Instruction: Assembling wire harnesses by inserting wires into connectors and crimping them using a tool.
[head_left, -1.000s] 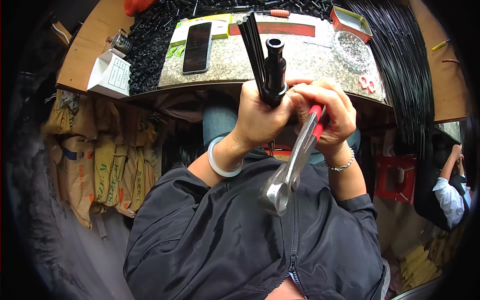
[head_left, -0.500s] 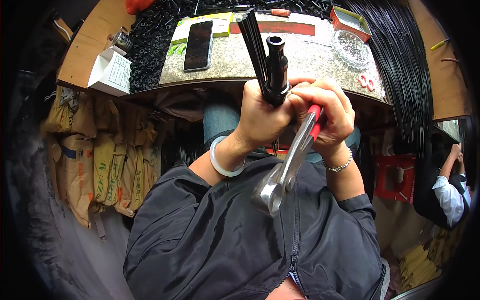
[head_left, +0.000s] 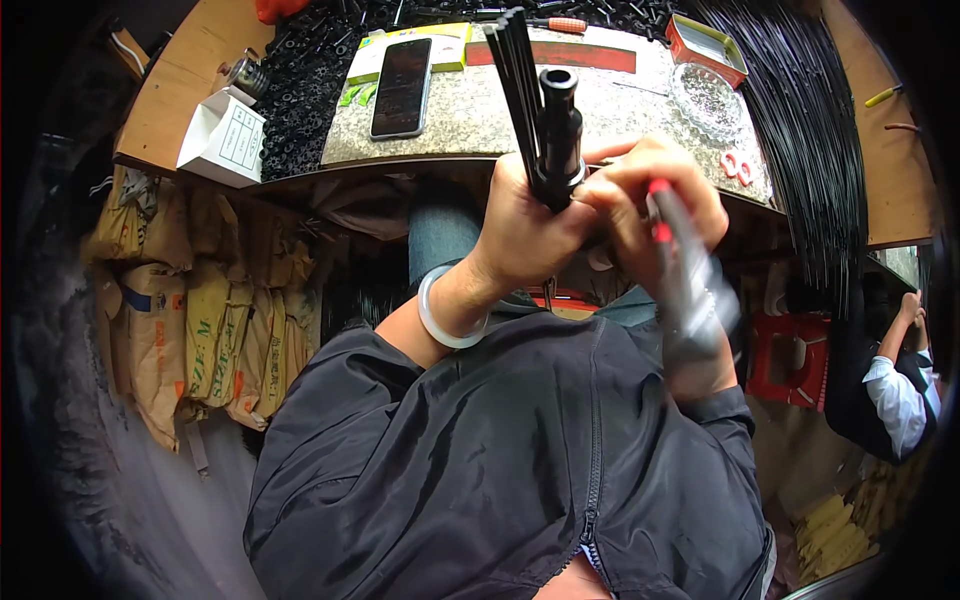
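Close above my lap, my left hand (head_left: 520,230) is wrapped round a black tubular fitting (head_left: 560,135), held upright with its open end on top. A bundle of several thin black rods (head_left: 514,85) rises beside the fitting from the same grip. Right next to it, my right hand (head_left: 665,195) holds a pair of pliers (head_left: 692,290) with red grips, their metal head hanging down and smeared by motion. My right fingertips meet the left hand at the base of the fitting; what they pinch there is too small to make out.
On the bench board lie a phone (head_left: 402,90), a red strip (head_left: 560,56), a glass ashtray (head_left: 706,98) and pink scissor handles (head_left: 737,167). Black small parts (head_left: 300,100) are heaped left, long black rods (head_left: 800,120) right. A co-worker's sleeve (head_left: 895,400) shows far right.
The pliers have swung to the right, their head going from in front of my jacket to over my right wrist. My left hand keeps the fitting and rods nearly where they were.
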